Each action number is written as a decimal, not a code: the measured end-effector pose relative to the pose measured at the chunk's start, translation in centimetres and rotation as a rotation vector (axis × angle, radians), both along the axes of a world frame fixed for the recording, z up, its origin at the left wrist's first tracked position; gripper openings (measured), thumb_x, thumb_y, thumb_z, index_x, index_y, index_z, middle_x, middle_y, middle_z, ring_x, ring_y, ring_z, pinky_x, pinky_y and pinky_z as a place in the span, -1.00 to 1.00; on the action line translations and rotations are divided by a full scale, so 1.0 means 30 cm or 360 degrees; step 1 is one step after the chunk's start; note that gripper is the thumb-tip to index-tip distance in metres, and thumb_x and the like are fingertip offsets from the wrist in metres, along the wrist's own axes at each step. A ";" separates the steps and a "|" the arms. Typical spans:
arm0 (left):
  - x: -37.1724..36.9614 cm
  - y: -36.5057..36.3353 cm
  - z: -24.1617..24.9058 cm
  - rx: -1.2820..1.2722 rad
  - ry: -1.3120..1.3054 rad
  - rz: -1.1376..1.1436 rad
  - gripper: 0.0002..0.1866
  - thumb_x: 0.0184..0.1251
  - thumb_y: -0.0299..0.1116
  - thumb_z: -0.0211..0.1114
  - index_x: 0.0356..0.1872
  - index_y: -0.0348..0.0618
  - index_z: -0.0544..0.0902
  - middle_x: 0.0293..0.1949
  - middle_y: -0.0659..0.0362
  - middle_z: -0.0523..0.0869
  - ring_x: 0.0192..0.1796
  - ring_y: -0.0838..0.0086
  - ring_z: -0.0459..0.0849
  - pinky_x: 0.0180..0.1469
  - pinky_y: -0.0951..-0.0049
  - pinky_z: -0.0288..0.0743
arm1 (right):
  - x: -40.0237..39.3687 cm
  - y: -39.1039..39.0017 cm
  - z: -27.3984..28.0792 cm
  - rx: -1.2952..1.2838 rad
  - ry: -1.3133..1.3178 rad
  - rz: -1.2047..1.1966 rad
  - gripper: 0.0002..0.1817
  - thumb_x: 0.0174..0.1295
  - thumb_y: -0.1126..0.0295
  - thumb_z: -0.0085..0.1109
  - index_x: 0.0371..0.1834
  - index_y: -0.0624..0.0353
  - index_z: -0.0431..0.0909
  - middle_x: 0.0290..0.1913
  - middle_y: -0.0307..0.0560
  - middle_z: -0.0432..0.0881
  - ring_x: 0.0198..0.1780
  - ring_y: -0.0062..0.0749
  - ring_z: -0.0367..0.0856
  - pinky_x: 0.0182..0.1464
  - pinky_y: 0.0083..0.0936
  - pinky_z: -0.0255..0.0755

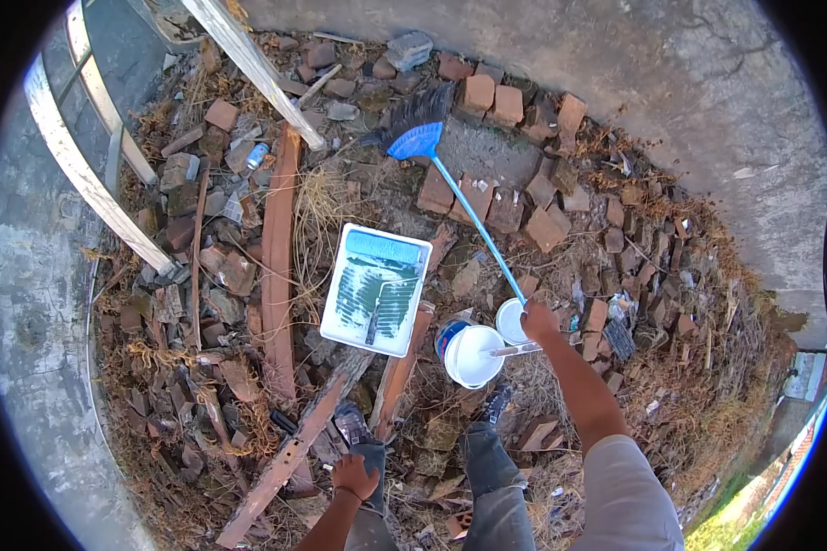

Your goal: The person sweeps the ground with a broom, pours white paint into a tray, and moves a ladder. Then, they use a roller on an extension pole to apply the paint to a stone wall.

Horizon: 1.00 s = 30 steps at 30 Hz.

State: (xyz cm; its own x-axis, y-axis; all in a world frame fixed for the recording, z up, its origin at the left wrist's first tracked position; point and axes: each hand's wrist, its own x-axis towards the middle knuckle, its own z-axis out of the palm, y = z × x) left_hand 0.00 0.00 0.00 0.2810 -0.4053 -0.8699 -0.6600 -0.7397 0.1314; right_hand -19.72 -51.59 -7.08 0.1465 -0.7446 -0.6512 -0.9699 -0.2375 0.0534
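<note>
My right hand (539, 321) is closed round the end of the light-blue handle of a broom (415, 140), whose blue head and dark bristles lie over the rubble farther ahead. Below that hand stand a white bucket (474, 358) with a stick across its top and a smaller white tub (511, 321). Near my left knee, my left hand (354, 476) has its fingers curled; a thin dark object shows beside them, too small to make out. A white paint tray (332, 321) with green paint and a blue roller (383, 246) rests between the hands, farther ahead.
Broken bricks (547, 228) and dry weeds cover the ground. Wooden planks (278, 266) lie at the left and under the tray. White beams (87, 184) lean at the upper left. Concrete walls (671, 83) stand around, and a blue can (258, 155) lies among the rubble.
</note>
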 end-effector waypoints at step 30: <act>0.358 -1.126 0.137 -0.1601 0.1666 0.3035 0.12 -0.13 0.42 0.30 0.20 -0.42 0.21 0.16 -0.17 0.38 0.18 0.06 0.43 0.19 0.18 0.37 | -0.419 0.167 0.787 0.2329 -0.1031 -0.1019 -0.64 0.43 0.23 -0.28 0.00 0.29 0.38 -0.54 -0.30 0.31 -0.61 -0.70 0.18 -0.65 -0.72 0.13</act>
State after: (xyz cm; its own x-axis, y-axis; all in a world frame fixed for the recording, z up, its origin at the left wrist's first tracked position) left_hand 10.75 -33.78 4.12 0.4732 -0.5461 -0.6913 0.8806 0.2695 0.3898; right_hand -32.30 -46.60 16.52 0.5783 0.3262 -0.7478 -0.6969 0.6740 -0.2450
